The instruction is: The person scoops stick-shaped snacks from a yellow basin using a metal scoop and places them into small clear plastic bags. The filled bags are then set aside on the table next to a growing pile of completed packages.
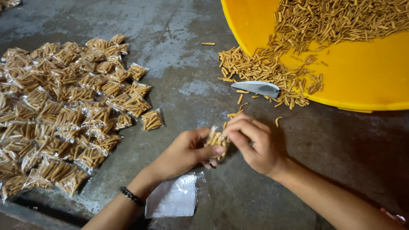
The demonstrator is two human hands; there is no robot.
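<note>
A small clear packet of snack sticks (217, 139) is gripped upright between the closed left hand (185, 151) and the pinching right hand (254, 144), nearer the left palm.

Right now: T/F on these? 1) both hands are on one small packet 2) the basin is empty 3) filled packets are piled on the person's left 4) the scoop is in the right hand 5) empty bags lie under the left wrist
1. True: the left hand and right hand both hold one small packet of snack sticks.
2. False: the yellow basin holds many sticks, some spilled onto the floor.
3. True: the filled packets lie in a pile on the left.
4. False: the white scoop lies on the floor by the basin's rim, apart from both hands.
5. True: a stack of clear empty bags lies there.
</note>
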